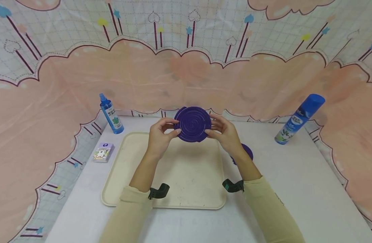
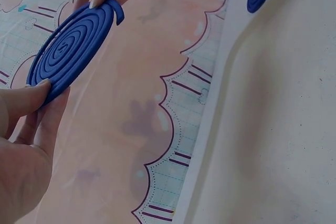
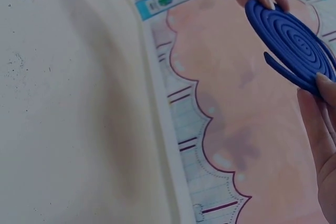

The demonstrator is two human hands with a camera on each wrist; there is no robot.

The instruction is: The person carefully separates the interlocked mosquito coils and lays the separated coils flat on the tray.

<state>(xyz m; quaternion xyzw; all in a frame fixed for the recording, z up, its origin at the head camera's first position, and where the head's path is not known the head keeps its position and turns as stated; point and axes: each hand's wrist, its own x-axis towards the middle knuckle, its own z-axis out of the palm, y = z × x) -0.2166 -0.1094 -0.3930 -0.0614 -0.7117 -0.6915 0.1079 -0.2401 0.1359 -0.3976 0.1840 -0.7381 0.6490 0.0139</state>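
Note:
A dark blue mosquito coil, a flat round spiral, is held up above the far part of the tray. My left hand pinches its left edge between thumb and fingers. On the opposite edge, my right hand grips it the same way. The left wrist view shows the coil tilted, its loose outer end sticking out near the right hand's fingers. In the right wrist view that curved end juts from the coil's lower side. A second blue coil lies on the table right of the tray, partly hidden behind my right forearm.
The cream tray sits on the white table, small dark specks on its surface. A blue spray bottle and a small cartoon-printed box stand to its left. At the far right is a blue aerosol can. Patterned cloth hangs behind.

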